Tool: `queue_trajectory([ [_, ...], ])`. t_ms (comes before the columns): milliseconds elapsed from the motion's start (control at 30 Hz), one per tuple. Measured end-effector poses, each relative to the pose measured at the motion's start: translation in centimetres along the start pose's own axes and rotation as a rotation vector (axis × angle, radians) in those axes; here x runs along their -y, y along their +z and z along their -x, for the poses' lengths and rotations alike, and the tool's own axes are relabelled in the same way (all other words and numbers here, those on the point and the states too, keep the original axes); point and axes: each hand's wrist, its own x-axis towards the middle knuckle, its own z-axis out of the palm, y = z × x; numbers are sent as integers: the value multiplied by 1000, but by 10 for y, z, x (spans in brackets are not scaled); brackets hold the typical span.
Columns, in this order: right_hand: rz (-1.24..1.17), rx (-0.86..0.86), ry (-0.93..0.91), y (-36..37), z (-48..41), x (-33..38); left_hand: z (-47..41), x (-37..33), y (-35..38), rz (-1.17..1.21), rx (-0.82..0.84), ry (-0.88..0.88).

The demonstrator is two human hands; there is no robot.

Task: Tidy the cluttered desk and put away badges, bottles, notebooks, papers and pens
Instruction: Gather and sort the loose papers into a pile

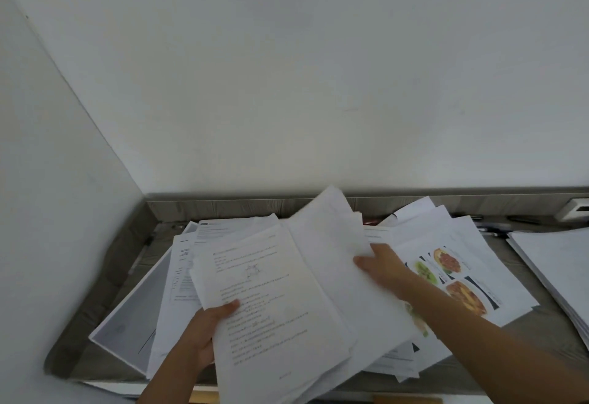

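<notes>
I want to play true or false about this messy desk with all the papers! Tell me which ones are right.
1. The left hand grips the printed white sheets. True.
2. The right hand holds a blue notebook. False: it holds blank white sheets.
3. A white sheet with colour food pictures lies under the right forearm. True.
4. The grey wooden desk stands away from any wall. False: it sits in a corner of the white walls.

Lifted sheet [322, 215]: blurred.
Right stack [554, 270]: cut by right edge.
Left hand [197, 333]: fingers hidden under papers [280, 276].
Print [255, 305]: too small to read.
</notes>
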Motion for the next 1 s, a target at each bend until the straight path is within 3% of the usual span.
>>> queue_trajectory([
  [133,-106,-39,-45,-52,4,12,-4,-4,-4,-23,-47,6],
  [267,-111,-141,135,-82,-6,-21,-11,-8,-2,-126,-107,83],
  [367,128,-126,259,-77,-1,-44,-14,-4,11,-176,-141,108],
  [533,574,-150,215,-83,-1,-59,-18,3,34,-186,-144,104],
  [600,647,-177,225,-99,-5,-58,-19,2,36,-198,-144,97],
  [733,700,-326,115,-132,-7,-41,-21,0,35,-246,-129,86],
  [867,775,-484,-119,-149,-4,-6,-22,1,33,-250,-113,101],
  [1000,525,-371,-333,-158,-2,34,-24,1,31,-236,-110,94],
])
